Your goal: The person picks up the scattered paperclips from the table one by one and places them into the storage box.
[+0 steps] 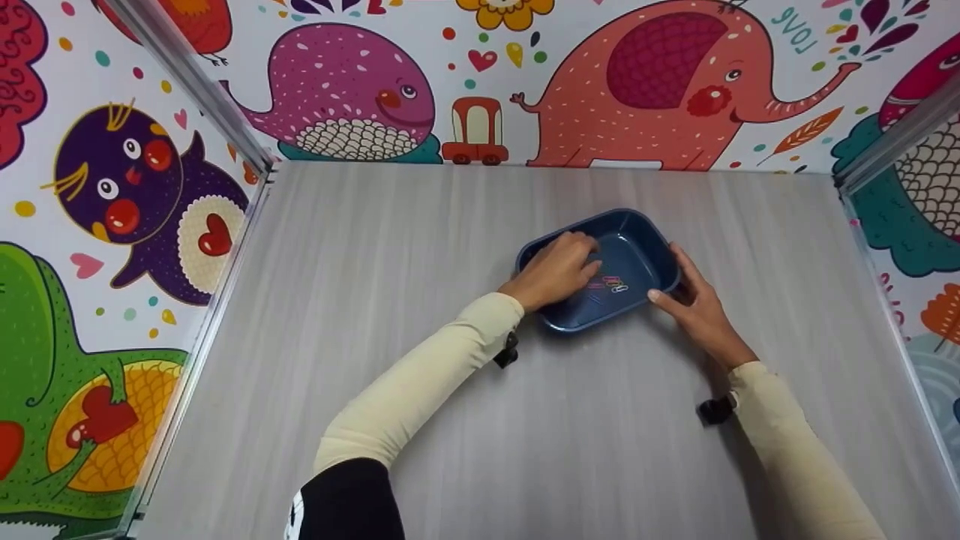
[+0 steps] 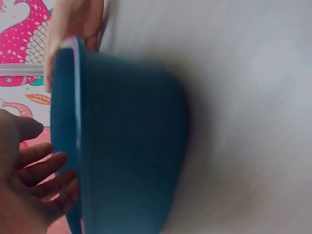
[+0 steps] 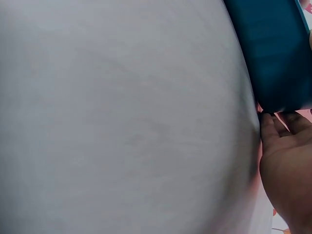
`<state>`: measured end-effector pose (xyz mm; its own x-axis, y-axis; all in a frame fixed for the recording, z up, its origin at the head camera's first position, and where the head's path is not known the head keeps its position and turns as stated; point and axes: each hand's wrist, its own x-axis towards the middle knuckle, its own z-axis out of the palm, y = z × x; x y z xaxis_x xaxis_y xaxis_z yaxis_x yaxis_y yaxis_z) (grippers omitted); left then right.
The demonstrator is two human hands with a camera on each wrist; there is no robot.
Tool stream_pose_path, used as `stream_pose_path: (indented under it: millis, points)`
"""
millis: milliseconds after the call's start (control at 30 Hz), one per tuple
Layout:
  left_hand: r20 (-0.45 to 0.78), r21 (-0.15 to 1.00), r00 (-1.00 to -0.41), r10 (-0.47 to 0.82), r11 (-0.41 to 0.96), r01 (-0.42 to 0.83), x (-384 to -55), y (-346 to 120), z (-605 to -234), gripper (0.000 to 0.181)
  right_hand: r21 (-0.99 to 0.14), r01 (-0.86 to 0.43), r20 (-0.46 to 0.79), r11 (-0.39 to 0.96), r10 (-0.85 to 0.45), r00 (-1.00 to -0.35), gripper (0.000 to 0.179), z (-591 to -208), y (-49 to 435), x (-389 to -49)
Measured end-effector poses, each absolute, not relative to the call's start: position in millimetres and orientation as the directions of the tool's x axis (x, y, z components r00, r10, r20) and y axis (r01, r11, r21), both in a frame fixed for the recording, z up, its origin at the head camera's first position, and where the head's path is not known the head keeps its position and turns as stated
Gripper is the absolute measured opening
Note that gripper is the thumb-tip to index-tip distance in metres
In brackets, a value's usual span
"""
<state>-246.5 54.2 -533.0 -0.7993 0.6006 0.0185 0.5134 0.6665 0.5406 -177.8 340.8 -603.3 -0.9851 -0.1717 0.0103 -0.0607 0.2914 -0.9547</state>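
A dark blue plastic basin [image 1: 634, 259] with rounded corners stands on the table. On its floor lie several small paper clips [image 1: 613, 283], pink, yellowish and white among them. My left hand [image 1: 559, 270] reaches over the basin's left side, its fingers loosely bent inside. In the left wrist view that hand [image 2: 41, 170] shows spread, relaxed fingers beside the rim, with nothing seen between them. At the right end, my right hand [image 1: 697, 311] holds the basin's corner, thumb on the near side and fingers along the outer wall. The right wrist view shows its fingertips [image 3: 268, 124] against the basin.
The basin stands on a pale grey wood-grain tabletop [image 1: 390, 247]. Walls printed with cartoon animals [image 1: 352, 90] rise at the back and both sides, with metal rails [image 1: 202, 345] along the edges. Small black cameras [image 1: 508, 351] are worn at the wrists.
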Motion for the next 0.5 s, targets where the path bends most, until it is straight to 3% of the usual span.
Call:
stream_pose_path:
  millis: [300,500]
  points:
    - [0.087,0.529,-0.837,0.54,0.687,0.498,-210,29,-519,0.056,-0.949,-0.072,0.021,0.306,-0.165,-0.986,0.089,-604,340,-177]
    - [0.053,0.538,-0.86,0.508,0.711,0.452,-189,4,-519,0.077,-0.95,-0.07,0.02,0.306,-0.165,-0.986,0.09,-602,340,-178]
